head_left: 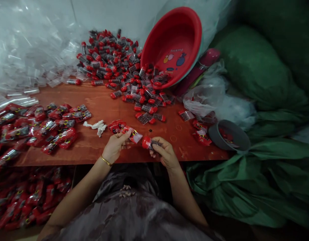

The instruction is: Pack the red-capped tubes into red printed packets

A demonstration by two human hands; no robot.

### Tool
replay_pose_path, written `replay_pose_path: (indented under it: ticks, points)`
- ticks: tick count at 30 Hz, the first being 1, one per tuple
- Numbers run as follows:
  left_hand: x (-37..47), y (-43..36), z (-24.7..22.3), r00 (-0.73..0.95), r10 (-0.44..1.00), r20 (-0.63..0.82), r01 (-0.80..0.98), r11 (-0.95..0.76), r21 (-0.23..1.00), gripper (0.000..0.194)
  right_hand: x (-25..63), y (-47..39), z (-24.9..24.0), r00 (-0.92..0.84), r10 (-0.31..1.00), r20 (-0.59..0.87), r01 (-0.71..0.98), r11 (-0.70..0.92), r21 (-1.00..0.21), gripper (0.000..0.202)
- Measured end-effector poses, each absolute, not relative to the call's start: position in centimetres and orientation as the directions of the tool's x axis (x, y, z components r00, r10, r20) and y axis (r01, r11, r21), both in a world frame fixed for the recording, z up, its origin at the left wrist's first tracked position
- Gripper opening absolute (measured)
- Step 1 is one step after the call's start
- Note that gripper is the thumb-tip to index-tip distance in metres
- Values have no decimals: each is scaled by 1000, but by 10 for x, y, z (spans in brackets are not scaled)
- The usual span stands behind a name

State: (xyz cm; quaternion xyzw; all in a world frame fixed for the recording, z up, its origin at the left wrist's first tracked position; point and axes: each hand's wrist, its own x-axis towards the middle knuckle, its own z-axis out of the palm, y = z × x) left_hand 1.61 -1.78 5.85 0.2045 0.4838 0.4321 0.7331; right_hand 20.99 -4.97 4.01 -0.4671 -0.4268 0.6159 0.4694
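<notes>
My left hand (116,145), with a gold bangle at the wrist, pinches a red printed wrapper (133,134) between thumb and fingers. Just to its right, my right hand (163,150) grips a small clear bottle with a red cap (146,143) and dark contents; the cap points left toward the wrapper's clear end. Behind my left hand, more red wrappers (116,126) lie on the table. A heap of similar red-capped bottles (111,57) spreads over the back of the table. Filled red packets (49,129) are piled at the left.
A red basin (174,43) leans tilted at the back, bottles spilling at its rim. Clear plastic pieces (31,50) heap at the back left. A grey bowl (220,142) stands at the right, beside green sacks (257,67). A white cloth scrap (98,126) lies left. More packets (26,201) sit below the table.
</notes>
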Motion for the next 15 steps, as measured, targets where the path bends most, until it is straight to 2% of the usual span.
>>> replay_pose_path:
  ticks: [5, 9, 15]
  points:
    - [14, -19, 56, 142, 840, -524, -399, 533, 746, 43, 207, -56, 50, -129, 979, -161, 52, -155, -987, 27]
    - [14, -21, 56, 95, 863, -496, -356, 495, 793, 45, 202, -57, 51, -158, 966, -205, 72, -195, -978, 27]
    - [18, -22, 58, 115, 889, -444, -321, 456, 830, 42, 199, -58, 42, -131, 978, -164, 84, -154, -985, 25]
